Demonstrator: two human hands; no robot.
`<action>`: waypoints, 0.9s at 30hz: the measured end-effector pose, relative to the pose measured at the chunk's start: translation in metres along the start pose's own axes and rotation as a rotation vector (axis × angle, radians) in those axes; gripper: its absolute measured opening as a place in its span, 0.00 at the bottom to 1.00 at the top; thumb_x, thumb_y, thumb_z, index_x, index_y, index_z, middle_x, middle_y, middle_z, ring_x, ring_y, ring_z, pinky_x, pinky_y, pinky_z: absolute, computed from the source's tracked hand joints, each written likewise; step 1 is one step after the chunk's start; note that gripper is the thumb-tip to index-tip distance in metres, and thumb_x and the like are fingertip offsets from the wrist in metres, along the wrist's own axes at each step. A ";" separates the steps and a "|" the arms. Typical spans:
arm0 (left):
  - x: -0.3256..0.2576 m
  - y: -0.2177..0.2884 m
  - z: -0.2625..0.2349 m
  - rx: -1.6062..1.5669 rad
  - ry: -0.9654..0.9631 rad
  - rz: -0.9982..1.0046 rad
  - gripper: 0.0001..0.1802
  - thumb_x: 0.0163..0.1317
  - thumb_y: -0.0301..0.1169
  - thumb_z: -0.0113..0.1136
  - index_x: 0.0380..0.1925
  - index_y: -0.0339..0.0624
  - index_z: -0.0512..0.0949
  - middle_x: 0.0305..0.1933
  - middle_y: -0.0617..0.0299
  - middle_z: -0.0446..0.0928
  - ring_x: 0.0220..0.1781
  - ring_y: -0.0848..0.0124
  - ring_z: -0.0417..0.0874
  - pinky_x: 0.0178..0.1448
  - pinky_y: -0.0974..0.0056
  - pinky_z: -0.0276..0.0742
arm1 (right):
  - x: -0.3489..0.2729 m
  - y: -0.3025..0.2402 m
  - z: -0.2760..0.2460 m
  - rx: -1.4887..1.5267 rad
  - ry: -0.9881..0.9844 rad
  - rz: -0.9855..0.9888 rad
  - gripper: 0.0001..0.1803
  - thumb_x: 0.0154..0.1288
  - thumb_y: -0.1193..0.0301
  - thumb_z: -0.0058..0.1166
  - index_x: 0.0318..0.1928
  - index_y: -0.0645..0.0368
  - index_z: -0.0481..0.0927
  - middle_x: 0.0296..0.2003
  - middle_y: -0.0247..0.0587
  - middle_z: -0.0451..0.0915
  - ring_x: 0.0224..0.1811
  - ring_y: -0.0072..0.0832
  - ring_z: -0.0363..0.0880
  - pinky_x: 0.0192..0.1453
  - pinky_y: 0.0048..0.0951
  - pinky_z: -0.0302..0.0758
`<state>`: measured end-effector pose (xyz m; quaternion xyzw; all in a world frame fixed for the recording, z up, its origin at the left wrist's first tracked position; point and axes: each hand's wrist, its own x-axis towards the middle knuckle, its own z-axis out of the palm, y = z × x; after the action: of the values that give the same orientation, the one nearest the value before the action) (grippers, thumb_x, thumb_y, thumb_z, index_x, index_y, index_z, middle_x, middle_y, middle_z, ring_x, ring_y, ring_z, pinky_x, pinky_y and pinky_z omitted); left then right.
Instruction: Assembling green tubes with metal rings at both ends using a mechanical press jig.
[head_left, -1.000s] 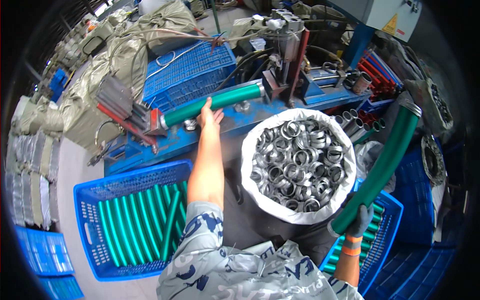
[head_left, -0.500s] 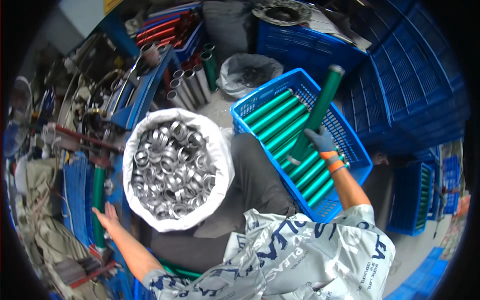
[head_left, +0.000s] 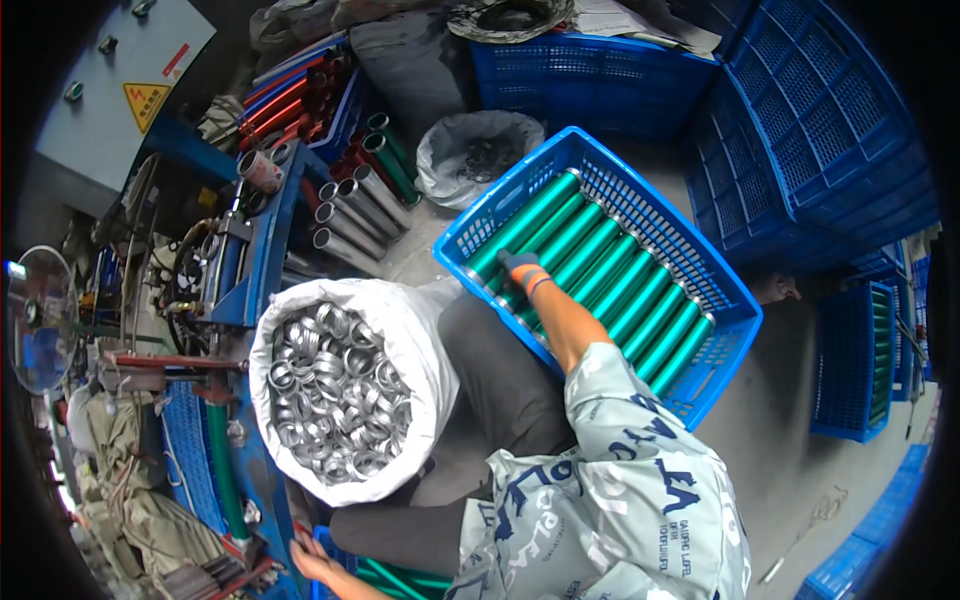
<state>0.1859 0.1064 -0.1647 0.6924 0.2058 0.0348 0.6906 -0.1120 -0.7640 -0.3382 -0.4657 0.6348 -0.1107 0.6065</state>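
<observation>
My right hand (head_left: 521, 267), in a dark glove with an orange wristband, reaches into the blue basket (head_left: 727, 345). It is closed on a green tube (head_left: 535, 215) at the basket's left side, near the tube's lower end. Several more green tubes (head_left: 600, 268) lie side by side there. My bare left hand (head_left: 312, 556) is low at the left, fingers apart and holding nothing. Close by it are thin green lengths (head_left: 395, 580) in a blue crate, partly hidden by my arm and shirt. Another green tube (head_left: 226, 465) stands in the machine at the left.
Between my left side and the basket stands a white sack (head_left: 425, 350) full of metal rings (head_left: 340, 390). Behind it are grey metal tubes (head_left: 350, 215) and a lined bin (head_left: 480, 150). Blue crates (head_left: 815, 120) are stacked at the right; a workbench (head_left: 262, 250) runs along the left.
The green tube in my right hand has come down from above the basket to lie at its left side. My left hand has moved down, away from the tube in the machine.
</observation>
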 end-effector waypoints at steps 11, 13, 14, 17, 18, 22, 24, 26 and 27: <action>-0.215 -0.127 -0.201 1.004 0.203 -0.221 0.42 0.83 0.68 0.55 0.62 0.35 0.89 0.52 0.39 0.94 0.55 0.45 0.92 0.63 0.40 0.85 | 0.014 0.010 0.012 -0.608 0.322 -0.946 0.11 0.80 0.70 0.58 0.54 0.57 0.90 0.46 0.53 0.90 0.41 0.44 0.87 0.50 0.54 0.84; -0.225 -0.156 -0.186 1.712 0.393 -0.382 0.65 0.70 0.87 0.59 0.85 0.41 0.75 0.78 0.34 0.83 0.83 0.40 0.82 0.87 0.39 0.74 | -0.014 -0.052 0.031 -0.338 0.014 -1.360 0.19 0.80 0.83 0.61 0.66 0.60 0.90 0.55 0.46 0.91 0.48 0.36 0.85 0.56 0.46 0.87; -0.216 -0.147 -0.198 1.576 0.498 -0.529 0.78 0.59 0.84 0.73 0.92 0.36 0.61 0.94 0.31 0.60 0.95 0.31 0.61 0.93 0.25 0.63 | -0.048 -0.069 0.053 -0.231 -0.128 -1.394 0.19 0.80 0.83 0.61 0.66 0.60 0.90 0.55 0.46 0.91 0.48 0.36 0.85 0.56 0.46 0.87; -0.226 -0.142 -0.258 1.525 0.496 -0.660 0.73 0.59 0.79 0.77 0.92 0.43 0.64 0.94 0.35 0.63 0.96 0.36 0.61 0.94 0.27 0.60 | -0.276 -0.106 0.163 0.221 -0.293 -1.320 0.17 0.85 0.78 0.64 0.68 0.66 0.88 0.62 0.46 0.92 0.62 0.33 0.89 0.72 0.39 0.84; -0.221 -0.142 -0.264 1.516 0.446 -0.668 0.70 0.60 0.77 0.78 0.91 0.44 0.66 0.94 0.35 0.63 0.95 0.36 0.61 0.94 0.28 0.60 | -0.306 -0.107 0.182 0.011 -0.354 -1.493 0.21 0.80 0.80 0.67 0.70 0.62 0.88 0.62 0.46 0.92 0.61 0.34 0.90 0.71 0.39 0.84; -0.212 -0.142 -0.283 1.401 0.411 -0.614 0.65 0.57 0.66 0.87 0.86 0.43 0.70 0.89 0.39 0.71 0.91 0.40 0.71 0.92 0.33 0.69 | -0.446 -0.093 0.230 -0.725 -0.748 -1.660 0.49 0.67 0.49 0.80 0.85 0.52 0.79 0.85 0.65 0.72 0.84 0.68 0.75 0.87 0.60 0.74; -0.208 -0.149 -0.282 1.386 0.377 -0.603 0.65 0.55 0.61 0.90 0.86 0.42 0.69 0.85 0.42 0.77 0.88 0.43 0.75 0.90 0.34 0.72 | -0.444 -0.059 0.260 -0.891 -0.662 -1.810 0.58 0.67 0.40 0.77 0.91 0.49 0.71 0.89 0.64 0.65 0.92 0.72 0.58 0.93 0.73 0.58; -0.203 -0.148 -0.288 1.472 0.330 -0.589 0.64 0.54 0.59 0.90 0.85 0.43 0.70 0.82 0.43 0.79 0.87 0.44 0.77 0.87 0.34 0.77 | -0.438 -0.033 0.282 -1.076 -0.645 -1.819 0.55 0.65 0.41 0.78 0.88 0.47 0.75 0.87 0.62 0.68 0.92 0.70 0.59 0.91 0.73 0.61; -0.203 -0.145 -0.295 1.467 0.311 -0.597 0.63 0.52 0.54 0.90 0.85 0.45 0.70 0.83 0.44 0.78 0.88 0.44 0.76 0.85 0.36 0.81 | -0.434 -0.026 0.291 -1.046 -0.552 -1.967 0.50 0.63 0.42 0.78 0.83 0.45 0.81 0.84 0.60 0.71 0.88 0.68 0.64 0.89 0.69 0.64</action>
<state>-0.1312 0.3109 -0.2444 0.8724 0.4465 -0.1991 0.0037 0.0801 -0.3397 -0.1002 -0.9636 -0.1903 -0.1534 0.1082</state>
